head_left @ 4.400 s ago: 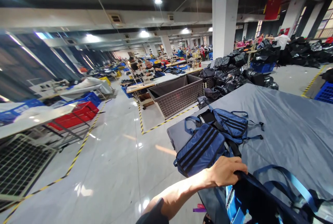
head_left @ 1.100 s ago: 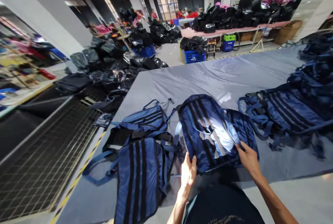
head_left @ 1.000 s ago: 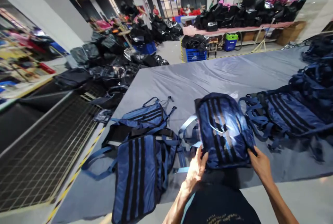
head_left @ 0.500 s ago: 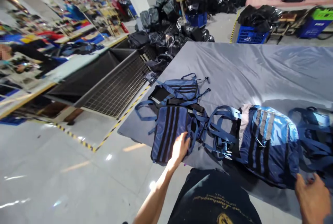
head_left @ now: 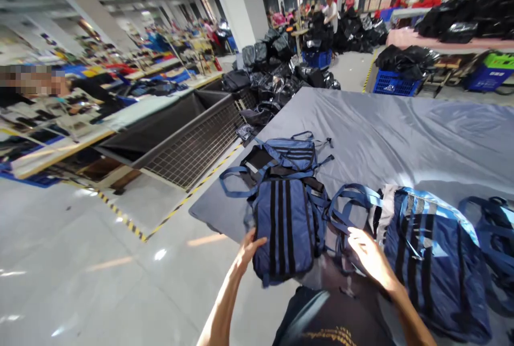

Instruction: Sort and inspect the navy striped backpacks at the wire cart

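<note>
**Striped backpack at near table edge**

I read no legible brand on any bag; the gold print on my dark shirt [head_left: 321, 332] is unreadable. I count three blue backpacks in full view, a fourth cut off at right. My left hand [head_left: 248, 247] grips the near-left edge of the striped backpack [head_left: 285, 228], fingers curled on it. My right hand [head_left: 371, 260] hovers spread between it and the second backpack [head_left: 429, 260]. A third backpack [head_left: 287, 153] lies just beyond, on the grey table [head_left: 401, 126].
</note>
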Motion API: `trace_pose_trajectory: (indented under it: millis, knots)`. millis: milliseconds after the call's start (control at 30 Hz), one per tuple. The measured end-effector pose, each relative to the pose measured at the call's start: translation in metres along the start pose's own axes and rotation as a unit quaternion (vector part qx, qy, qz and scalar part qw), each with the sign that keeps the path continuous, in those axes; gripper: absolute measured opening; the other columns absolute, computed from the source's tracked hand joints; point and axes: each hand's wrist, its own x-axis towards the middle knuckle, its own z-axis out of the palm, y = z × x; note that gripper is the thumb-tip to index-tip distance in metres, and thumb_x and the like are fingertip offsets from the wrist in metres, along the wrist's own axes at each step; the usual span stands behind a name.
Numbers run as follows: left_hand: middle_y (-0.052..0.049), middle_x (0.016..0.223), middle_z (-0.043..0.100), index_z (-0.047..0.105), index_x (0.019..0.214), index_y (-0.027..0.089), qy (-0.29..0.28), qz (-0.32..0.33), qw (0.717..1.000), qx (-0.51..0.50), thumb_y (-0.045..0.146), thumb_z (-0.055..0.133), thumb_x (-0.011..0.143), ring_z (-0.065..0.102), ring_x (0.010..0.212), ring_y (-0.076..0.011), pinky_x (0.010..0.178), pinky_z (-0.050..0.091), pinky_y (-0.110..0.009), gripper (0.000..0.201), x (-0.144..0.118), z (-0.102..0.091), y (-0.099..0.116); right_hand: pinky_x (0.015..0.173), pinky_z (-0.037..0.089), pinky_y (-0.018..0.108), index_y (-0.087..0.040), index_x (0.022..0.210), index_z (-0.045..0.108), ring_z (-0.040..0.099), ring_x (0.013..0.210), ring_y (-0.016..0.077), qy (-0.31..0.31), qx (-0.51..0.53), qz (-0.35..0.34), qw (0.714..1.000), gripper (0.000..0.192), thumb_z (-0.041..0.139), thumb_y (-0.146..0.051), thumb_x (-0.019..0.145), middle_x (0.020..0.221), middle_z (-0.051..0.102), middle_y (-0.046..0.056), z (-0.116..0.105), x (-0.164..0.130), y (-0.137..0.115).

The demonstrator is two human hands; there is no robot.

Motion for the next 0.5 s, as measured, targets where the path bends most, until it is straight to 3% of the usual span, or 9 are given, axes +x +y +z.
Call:
trace_pose_trajectory:
  millis: [67, 133, 200, 300, 400, 500]
  knots:
    - [-0.013, 0.13, 0.081, 0.077, 0.124, 0.018, -0.007, 0.02, 0.996, -0.083, 0.045, 0.088, 0.066, 0.073, 0.125, -0.0375, 0.107, 0.058, -0.044, 0.065, -0.018, 0.012, 0.024, 0.103, 0.066, 0.052, -0.026, 0.138, 0.074, 0.08, 0.11, 0.0327, -0.033, 0.034, 0.007, 0.999, 0.069, 0.073, -0.071, 0.086, 0.132, 0.08, 0.014, 0.026, 0.014, -0.006]
    - [-0.009, 0.128, 0.081, 0.078, 0.119, 0.022, -0.038, 0.036, 0.989, -0.137, 0.036, 0.089, 0.062, 0.07, 0.126, -0.0359, 0.108, 0.055, -0.042, 0.06, -0.04, 0.025, 0.052, 0.107, 0.064, 0.052, -0.027, 0.149, 0.067, 0.077, 0.121, 0.0336, -0.038, 0.074, 0.018, 0.996, 0.081, 0.08, -0.071, 0.082, 0.145, 0.073, 0.016, 0.039, 0.03, -0.011]
    - [-0.004, 0.111, 0.081, 0.078, 0.104, 0.023, -0.117, 0.06, 0.981, -0.143, 0.025, 0.083, 0.062, 0.069, 0.112, -0.0301, 0.102, 0.054, -0.038, 0.043, -0.065, 0.038, 0.079, 0.111, 0.061, 0.054, -0.028, 0.16, 0.056, 0.072, 0.133, 0.0366, -0.016, 0.137, 0.04, 0.99, 0.102, 0.088, -0.071, 0.074, 0.157, 0.065, 0.018, 0.038, 0.05, -0.016]
    - [0.001, 0.085, 0.072, 0.07, 0.08, 0.021, -0.255, 0.088, 0.953, -0.141, 0.014, 0.071, 0.059, 0.06, 0.087, -0.0204, 0.086, 0.047, -0.031, 0.022, -0.097, 0.052, 0.105, 0.12, 0.052, 0.059, -0.029, 0.167, 0.047, 0.064, 0.144, 0.0403, 0.031, 0.25, 0.065, 0.966, 0.128, 0.099, -0.072, 0.058, 0.162, 0.06, 0.02, 0.017, 0.073, -0.025]
    - [0.0, 0.079, 0.066, 0.061, 0.07, 0.02, -0.353, 0.1, 0.917, -0.156, 0.011, 0.069, 0.057, 0.054, 0.078, -0.0177, 0.075, 0.041, -0.03, 0.018, -0.112, 0.059, 0.112, 0.126, 0.046, 0.058, -0.03, 0.159, 0.058, 0.061, 0.148, 0.0376, 0.028, 0.305, 0.046, 0.951, 0.109, 0.094, -0.077, 0.067, 0.154, 0.068, 0.018, -0.017, 0.076, -0.029]
    - [-0.002, 0.089, 0.071, 0.064, 0.076, 0.02, -0.425, 0.105, 0.883, -0.168, 0.011, 0.074, 0.062, 0.057, 0.077, -0.0171, 0.068, 0.038, -0.028, 0.019, -0.113, 0.057, 0.117, 0.12, 0.051, 0.062, -0.026, 0.137, 0.075, 0.07, 0.136, 0.042, 0.003, 0.341, 0.031, 0.94, 0.089, 0.085, -0.085, 0.071, 0.136, 0.078, 0.019, -0.044, 0.055, -0.026]
